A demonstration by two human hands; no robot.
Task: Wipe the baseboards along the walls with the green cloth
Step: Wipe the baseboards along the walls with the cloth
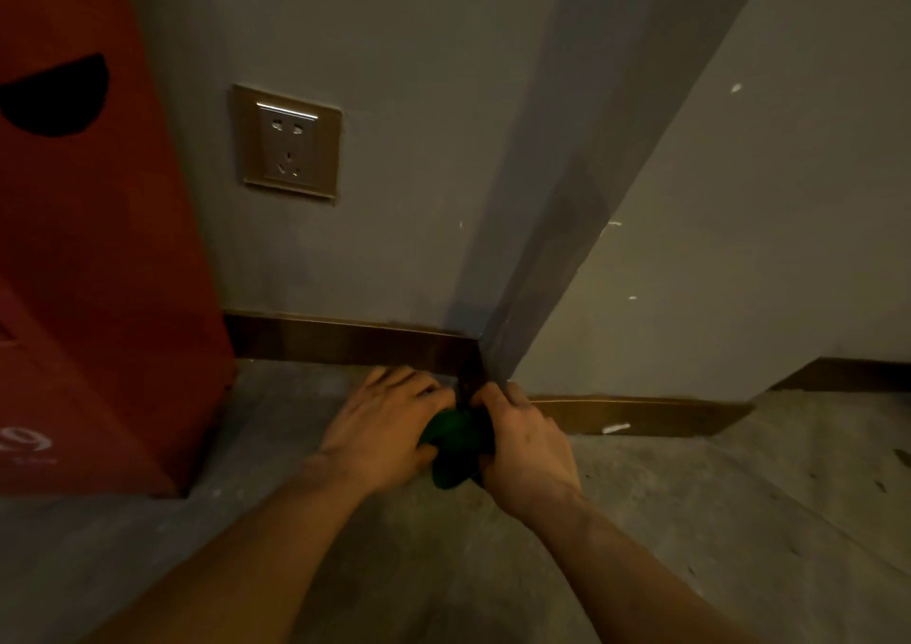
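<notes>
On the far left a big red box (88, 249) stood on the floor (345, 569), touching the wall. Next to it, up on the grey wall (404, 150), was a power socket (288, 143). Under the socket ran the brown baseboard (345, 342), all the way to the corner.

Your left hand (382, 429) was low down, right in front of that baseboard. Its fingers (402, 379) were bent and spread a little over the top of the green cloth (453, 446), and the thumb pressed into the cloth's left side. The tips sat very near the bottom of the board. I could not tell if they touched it.

The green cloth was bunched into a soft ball between your two hands, just above the floor and just in front of the corner. It looked light and squishy, so I think it would bend any way you pushed it. It would not break or slip much. I think the best hold was a full handful, with a flat bit left free to rub the board.

Your right hand (525, 446) was closed around the right side of the cloth. Its fingers curled in toward the corner edge, near something dark there that I could not make out.

Past it, a second baseboard (641, 414) ran along the right wall and had a small white mark on it.
</notes>
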